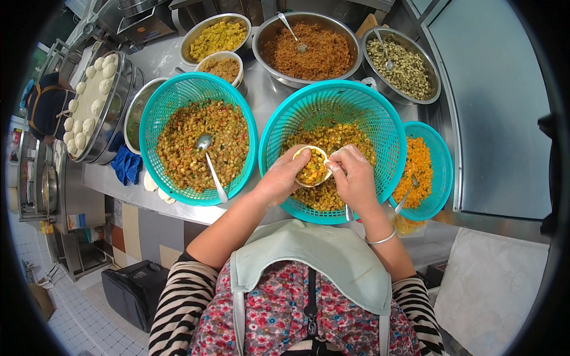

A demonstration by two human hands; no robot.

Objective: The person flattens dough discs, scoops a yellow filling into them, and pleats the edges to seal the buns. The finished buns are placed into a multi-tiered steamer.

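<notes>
My left hand [282,173] cradles a round dough wrapper [297,179] heaped with diced yellow-green filling [313,168], its thumb resting at the filling's edge. On the wrapper's right rim, my right hand [355,175] pinches the dough between thumb and fingers. Both hands are dusted with flour. They hover over a large turquoise plastic basket [392,164] partly filled with a similar diced mix [320,202]. A spoon handle [349,213] shows at this basket's near rim, the rest of it hidden.
Left stands another turquoise basket [149,133] of filling with a metal spoon [213,171]. A smaller basket [441,196] holds orange filling at right. Steel bowls [262,58] of fillings line the back. Shaped buns [97,107] sit on a steamer at left; a person [49,107] stands beyond.
</notes>
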